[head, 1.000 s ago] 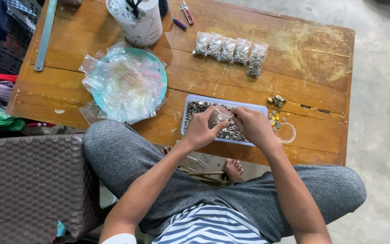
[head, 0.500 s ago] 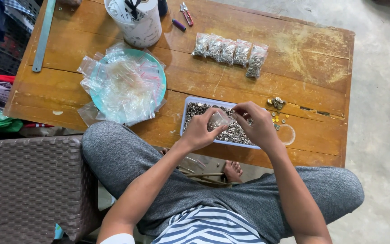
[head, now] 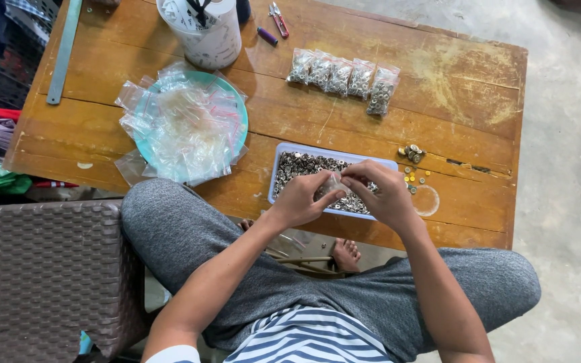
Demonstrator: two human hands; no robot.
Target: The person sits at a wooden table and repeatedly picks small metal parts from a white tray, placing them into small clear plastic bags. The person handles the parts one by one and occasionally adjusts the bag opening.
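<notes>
Clear plastic, a small zip bag (head: 334, 186), is pinched between both hands just above the shallow pale-blue rectangular tray (head: 278, 165) of small silver metal rings that sits at the near edge of the worn brown wooden worktop (head: 479, 101). The left hand (head: 302, 199) grips the small clear bag from its left side with thumb and fingers closed on it; the right hand (head: 381, 191) holds the bag's other edge, fingertips (head: 348, 180) curled in and closed on the plastic. The two hands nearly touch over the tray's middle.

Just right of the tray lie a few loose brass-coloured rings (head: 412, 154) and a faint round transparent ring (head: 427, 200) near the worktop's edge. Farther back, a row of five filled clear bags of metal pieces (head: 341, 75) lies side by side, overlapping slightly. To the left, a round teal plate (head: 233, 101) is heaped with empty clear zip bags (head: 179, 128), some spilling over its rim onto the wood. Behind it stands a white cylindrical tub (head: 213, 40), with a small purple pen-like object (head: 267, 35) and red-handled snips (head: 278, 18) just beside it. A long grey metal ruler (head: 64, 54) lies along the far left side. A brown woven plastic chair (head: 42, 269) stands at the person's left.
</notes>
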